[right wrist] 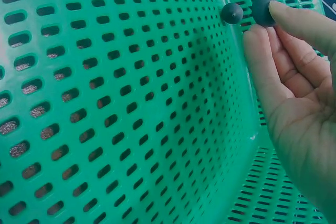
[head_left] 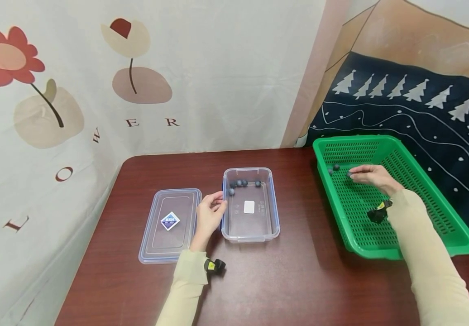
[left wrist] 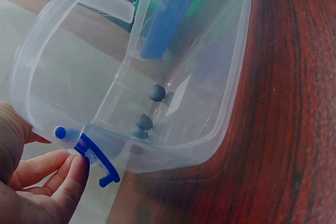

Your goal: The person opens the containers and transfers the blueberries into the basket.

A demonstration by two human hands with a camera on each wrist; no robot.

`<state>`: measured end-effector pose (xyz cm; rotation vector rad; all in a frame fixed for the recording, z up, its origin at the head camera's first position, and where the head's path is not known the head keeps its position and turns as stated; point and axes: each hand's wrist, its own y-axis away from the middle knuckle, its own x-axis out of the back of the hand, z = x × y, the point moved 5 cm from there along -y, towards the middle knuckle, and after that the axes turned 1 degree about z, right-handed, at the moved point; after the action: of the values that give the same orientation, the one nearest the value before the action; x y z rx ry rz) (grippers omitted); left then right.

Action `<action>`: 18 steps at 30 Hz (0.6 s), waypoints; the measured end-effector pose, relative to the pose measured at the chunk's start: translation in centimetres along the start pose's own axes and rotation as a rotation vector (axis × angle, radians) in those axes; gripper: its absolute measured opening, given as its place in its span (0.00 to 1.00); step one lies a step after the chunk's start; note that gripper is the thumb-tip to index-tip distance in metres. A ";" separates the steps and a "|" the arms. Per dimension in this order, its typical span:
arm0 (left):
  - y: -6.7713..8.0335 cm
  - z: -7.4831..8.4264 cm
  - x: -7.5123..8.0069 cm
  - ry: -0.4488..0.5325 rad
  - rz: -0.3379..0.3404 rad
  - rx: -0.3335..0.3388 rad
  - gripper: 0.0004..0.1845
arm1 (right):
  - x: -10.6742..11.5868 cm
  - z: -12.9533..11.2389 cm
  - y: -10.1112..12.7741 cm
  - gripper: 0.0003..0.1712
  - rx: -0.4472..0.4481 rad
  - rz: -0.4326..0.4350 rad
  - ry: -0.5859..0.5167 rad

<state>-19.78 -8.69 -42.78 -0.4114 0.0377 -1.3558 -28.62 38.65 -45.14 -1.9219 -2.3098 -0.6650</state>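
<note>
Right hand (head_left: 375,176) in green basket (head_left: 454,226): fingers (right wrist: 294,14) pinch a dark ball (right wrist: 262,10) at fingertips, two more just beside. Left hand (head_left: 209,216) fingers curled, gripping clear container (head_left: 251,226) rim on tabletop (head_left: 299,280).

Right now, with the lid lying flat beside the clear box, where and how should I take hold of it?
Probably by a long edge. The lid lies flat on the table, so only its raised rim offers a hold. Its right edge is crowded by the left hand and the clear box, so come from the freer left side and pinch the rim between thumb and fingertips.
</note>
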 end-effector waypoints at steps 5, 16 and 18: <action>0.0 -0.1 0.0 0.002 0.002 0.001 0.13 | -0.2 0.0 -0.1 0.23 -0.001 0.020 -0.010; 0.0 -0.2 0.0 -0.011 0.005 0.007 0.13 | -1.4 -5.3 0.1 0.09 0.173 0.084 -0.156; 0.0 -0.2 0.0 0.001 0.002 -0.002 0.13 | -1.7 -6.7 0.2 0.08 0.203 0.105 -0.140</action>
<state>-19.82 -8.71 -42.98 -0.4124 0.0401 -1.3539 -29.53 34.64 -39.61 -2.0354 -2.2326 -0.2821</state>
